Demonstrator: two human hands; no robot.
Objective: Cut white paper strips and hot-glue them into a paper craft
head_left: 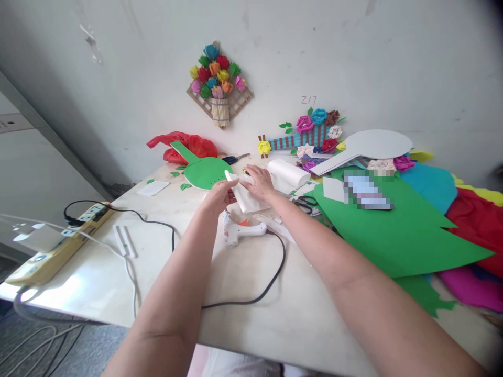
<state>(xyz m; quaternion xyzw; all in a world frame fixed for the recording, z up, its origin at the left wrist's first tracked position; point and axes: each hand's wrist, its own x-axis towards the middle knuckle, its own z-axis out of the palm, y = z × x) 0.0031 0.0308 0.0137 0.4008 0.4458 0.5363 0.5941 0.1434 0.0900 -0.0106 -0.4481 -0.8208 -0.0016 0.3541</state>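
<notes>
In the head view my left hand (222, 196) pinches the left edge of a folded white sheet (248, 200), thumb and fingers at its border. My right hand (257, 182) lies over the sheet's upper part, its fingers bent; whether they grip it cannot be made out. Just below the sheet rests a white glue gun (245, 230) with an orange trigger. Behind my left hand is a green guitar-shaped cutout (208, 172). A white roll (288, 173) lies to the right of my right hand, with black-handled scissors (304, 203) nearer me.
A power strip (58, 246) with cords runs along the table's left edge. Green sheets (377, 235), a phone (367, 191) and a white guitar-shaped cutout (373, 145) lie at right. A red bag (192, 146) and pliers (234, 158) sit by the wall.
</notes>
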